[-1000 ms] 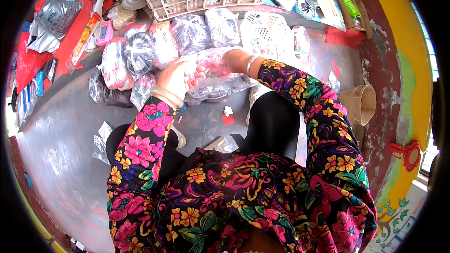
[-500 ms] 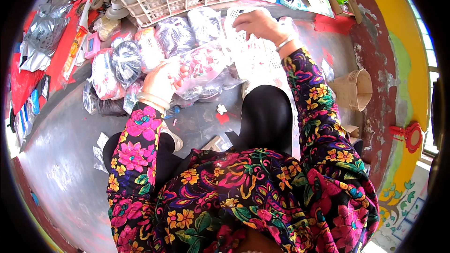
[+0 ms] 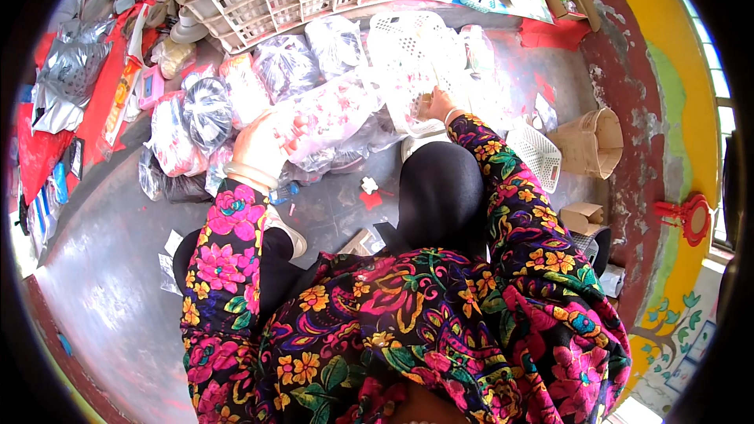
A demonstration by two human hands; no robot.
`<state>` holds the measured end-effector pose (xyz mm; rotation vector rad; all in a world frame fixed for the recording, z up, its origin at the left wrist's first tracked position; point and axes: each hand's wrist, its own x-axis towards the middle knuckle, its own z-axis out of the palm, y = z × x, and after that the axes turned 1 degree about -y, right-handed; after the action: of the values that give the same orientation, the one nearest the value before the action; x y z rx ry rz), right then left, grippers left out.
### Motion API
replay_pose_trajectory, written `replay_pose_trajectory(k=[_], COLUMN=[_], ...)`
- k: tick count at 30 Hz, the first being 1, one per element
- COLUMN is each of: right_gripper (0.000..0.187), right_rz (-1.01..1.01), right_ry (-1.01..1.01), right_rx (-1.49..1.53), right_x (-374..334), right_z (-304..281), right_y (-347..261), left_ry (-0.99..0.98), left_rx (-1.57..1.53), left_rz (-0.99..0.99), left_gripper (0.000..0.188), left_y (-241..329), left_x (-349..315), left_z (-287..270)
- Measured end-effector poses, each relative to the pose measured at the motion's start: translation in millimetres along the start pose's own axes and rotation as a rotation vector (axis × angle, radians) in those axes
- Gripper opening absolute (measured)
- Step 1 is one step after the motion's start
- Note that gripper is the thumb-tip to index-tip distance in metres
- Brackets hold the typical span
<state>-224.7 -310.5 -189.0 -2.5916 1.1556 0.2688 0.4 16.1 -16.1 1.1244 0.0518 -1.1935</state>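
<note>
My left hand (image 3: 261, 145) is closed on the near left end of a clear plastic bag (image 3: 334, 114) with red and pink pieces inside. Glare washes out part of its fingers. To the right of that bag stands a white perforated plastic basket (image 3: 404, 25), overexposed toward its right side. At the basket's near right part is my right hand (image 3: 442, 104), its fingers drawn together. What they hold, if anything, is lost in the brightness; a small tan patch shows beside the fingertips.
Several filled plastic bags (image 3: 287, 61) lie left of the basket. Behind them stands a large beige crate (image 3: 267, 0). At the right are a second white basket (image 3: 536, 159), a tan bin (image 3: 589, 144) and a cardboard box (image 3: 581, 218). My knee (image 3: 441, 196) rises close to the basket.
My right hand has come from the basket's far side down to its near part. The second white basket and the cardboard box at the right show more fully. My left hand stays at the bag.
</note>
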Motion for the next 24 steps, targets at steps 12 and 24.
replay_pose_trajectory(k=[12, 24], right_gripper=[0.015, 0.025], right_rz=[0.134, -0.202], right_ry=[-0.398, -0.981], right_rx=[0.911, 1.254], right_x=[-26.6, -44.4], right_z=[-100.9, -155.8], right_y=[4.1, -165.4], left_ry=[-0.050, -0.060], left_rx=[0.051, -0.060], left_rz=[0.042, 0.018], left_gripper=[0.028, 0.031], left_y=[-0.9, -2.0], left_x=[0.5, 1.3], left_z=[1.7, -5.9])
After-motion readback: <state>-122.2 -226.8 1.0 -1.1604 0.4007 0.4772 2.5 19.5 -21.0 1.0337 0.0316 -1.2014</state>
